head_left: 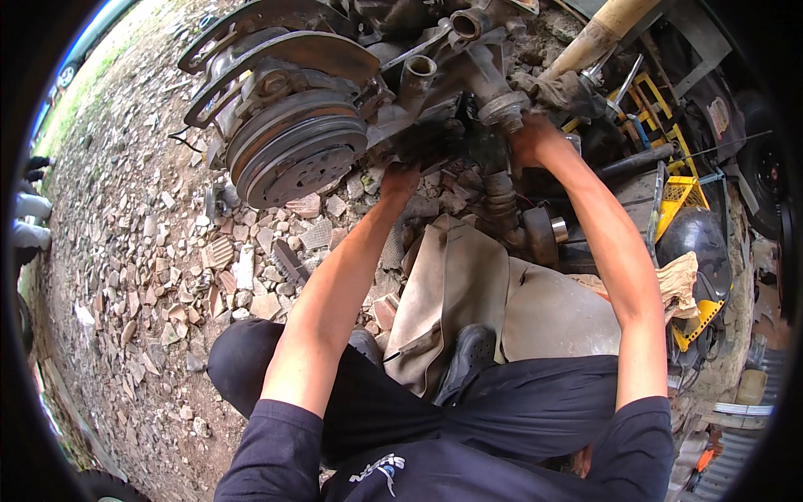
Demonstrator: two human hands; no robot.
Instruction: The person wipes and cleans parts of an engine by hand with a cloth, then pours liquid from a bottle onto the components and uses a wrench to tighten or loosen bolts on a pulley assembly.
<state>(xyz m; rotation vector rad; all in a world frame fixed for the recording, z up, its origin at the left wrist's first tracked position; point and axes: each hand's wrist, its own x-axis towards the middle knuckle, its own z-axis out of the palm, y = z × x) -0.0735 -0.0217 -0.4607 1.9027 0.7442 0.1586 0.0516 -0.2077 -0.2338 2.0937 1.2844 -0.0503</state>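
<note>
Large greasy vehicle parts lie in front of me, with a ribbed, rusty brake disc and hub (297,159) at the left and a metal housing with open pipe ends (416,75) beside it. My left hand (401,180) is at the lower edge of a black, greasy part (431,138); its fingers are hidden. Farther right, my right hand (535,142) is just below a round metal flange (503,110), smeared by motion, so its grip does not show. A ribbed bellows boot (502,197) sits between and below my hands.
Broken tile and stones (201,276) cover the ground at the left. A tan sheet (456,284) lies before my shoes (470,356). To the right are a wooden pole (598,42), a yellow crate (682,197), a black rounded shell (693,243) and a tyre (761,171).
</note>
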